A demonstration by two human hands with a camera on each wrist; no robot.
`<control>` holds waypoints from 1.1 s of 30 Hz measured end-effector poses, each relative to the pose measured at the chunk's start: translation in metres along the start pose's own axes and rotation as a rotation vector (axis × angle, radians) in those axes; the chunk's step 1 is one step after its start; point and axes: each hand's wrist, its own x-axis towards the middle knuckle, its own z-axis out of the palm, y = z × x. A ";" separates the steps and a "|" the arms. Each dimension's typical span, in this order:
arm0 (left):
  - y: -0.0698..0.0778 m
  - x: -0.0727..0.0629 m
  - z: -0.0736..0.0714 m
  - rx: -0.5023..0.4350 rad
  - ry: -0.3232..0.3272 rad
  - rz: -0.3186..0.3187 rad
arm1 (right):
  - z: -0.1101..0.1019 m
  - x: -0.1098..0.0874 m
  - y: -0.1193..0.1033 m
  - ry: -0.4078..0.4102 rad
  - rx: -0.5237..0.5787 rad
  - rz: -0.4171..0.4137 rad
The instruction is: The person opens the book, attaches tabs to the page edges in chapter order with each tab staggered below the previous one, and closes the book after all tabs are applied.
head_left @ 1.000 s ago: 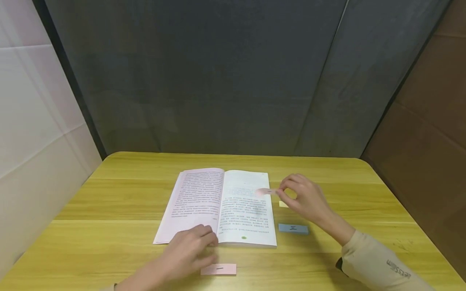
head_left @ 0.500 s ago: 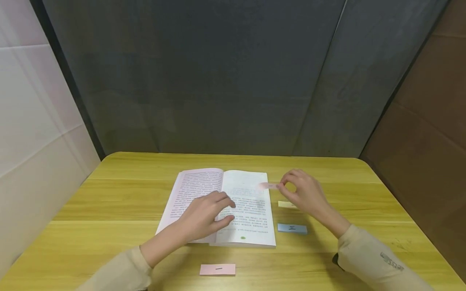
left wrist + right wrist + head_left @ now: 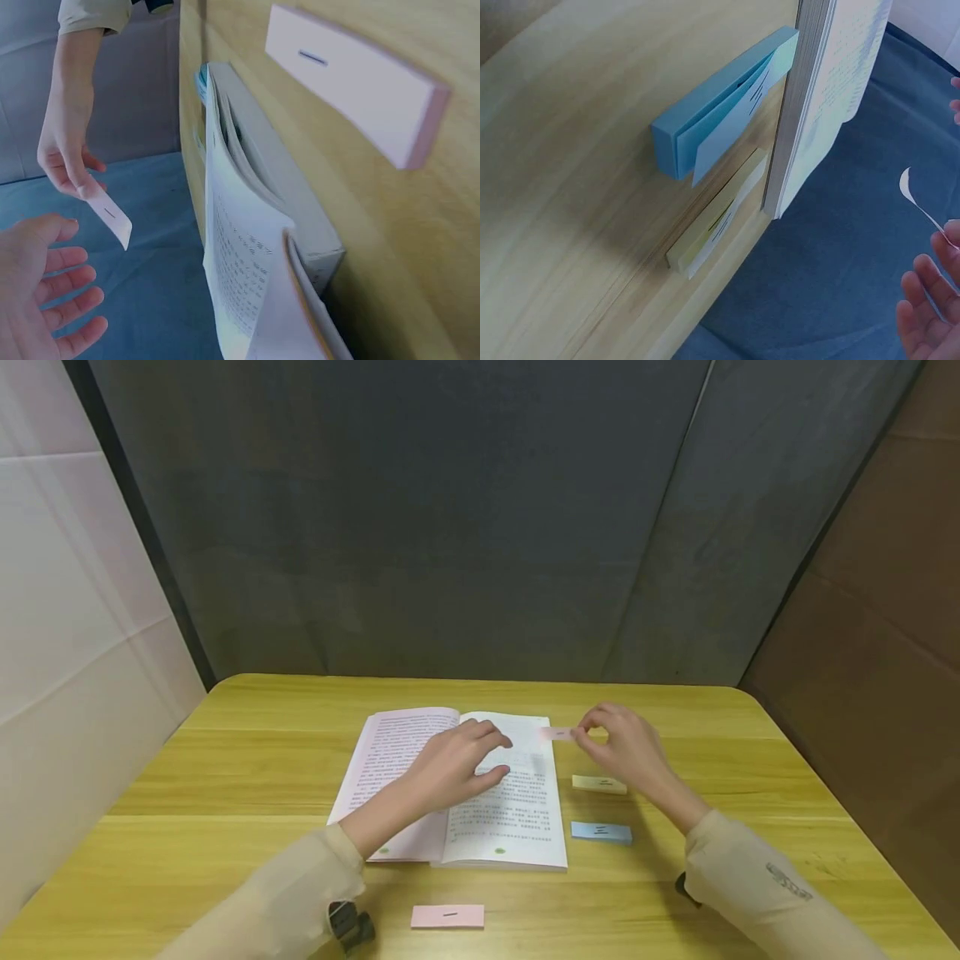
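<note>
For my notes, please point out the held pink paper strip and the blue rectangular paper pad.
Pink paper strip (image 3: pixel 112 216): left wrist view, marked face.
Blue paper pad (image 3: pixel 602 832): head view, top sheet.

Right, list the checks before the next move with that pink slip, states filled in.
1. The book lies open on the table: ok.
2. The right hand pinches the pink slip by one end: ok.
3. The left hand holds nothing: ok.
4. The pink slip is laid on the book: not ok, held in the air.
5. The pink pad lies apart from the book: ok.
6. Which face of the pink slip is sticky, if any: cannot tell.
</note>
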 end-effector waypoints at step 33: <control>-0.004 0.042 0.036 0.059 -0.253 -0.093 | 0.019 0.011 0.013 -0.137 0.035 0.265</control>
